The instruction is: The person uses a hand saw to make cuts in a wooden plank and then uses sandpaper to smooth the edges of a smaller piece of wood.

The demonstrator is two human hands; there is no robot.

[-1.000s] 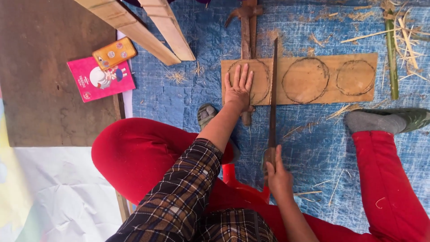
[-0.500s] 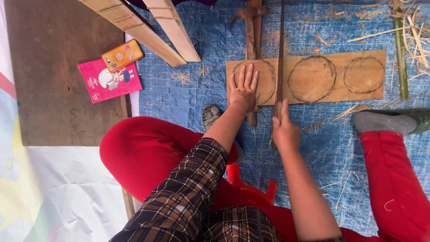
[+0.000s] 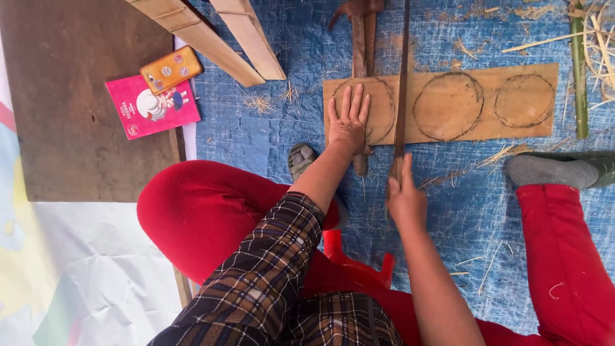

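The right hand (image 3: 405, 200) has its grip closed around the near end of a long, thin dark blade (image 3: 401, 96), which stands across a flat wooden board (image 3: 474, 131) (three rough circles are scribed on it). The left hand (image 3: 349, 122) presses flat, fingers spread, on the leftmost circle. The board lies on a woven blue tarp (image 3: 256, 141) strewn with pale bamboo shavings.

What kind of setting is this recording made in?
Probably an informal floor-level craft workspace: a blue woven tarp as groundsheet, scattered bamboo shavings, and a plank marked with circles.
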